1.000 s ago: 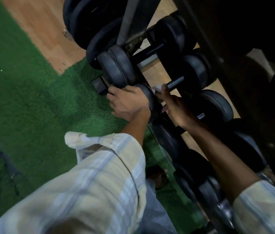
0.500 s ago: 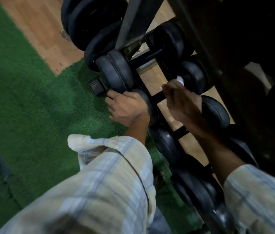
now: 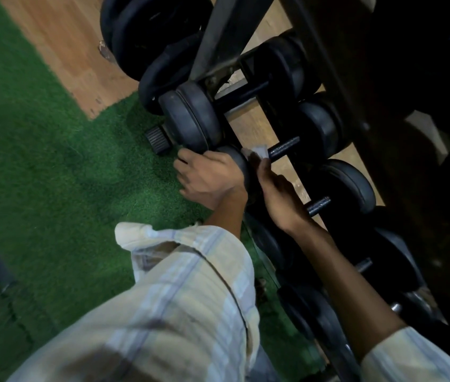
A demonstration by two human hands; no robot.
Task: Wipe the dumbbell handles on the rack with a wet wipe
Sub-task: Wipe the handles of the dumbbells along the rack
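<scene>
Black dumbbells lie in a row on the low dark rack. My left hand grips the near head of one dumbbell. My right hand holds a white wet wipe against the near end of that dumbbell's dark knurled handle, close to the head. The far part of the handle shows bare. The dumbbell just below has its handle partly hidden by my right wrist.
Green turf covers the floor on the left, with wooden floor beyond it. Large black weight plates lean at the top. A black rack foot stands on the turf. More dumbbells run toward the lower right.
My right hand slid back along the handle from its far end toward the near head, carrying the wipe. My left hand stayed on the dumbbell head.
</scene>
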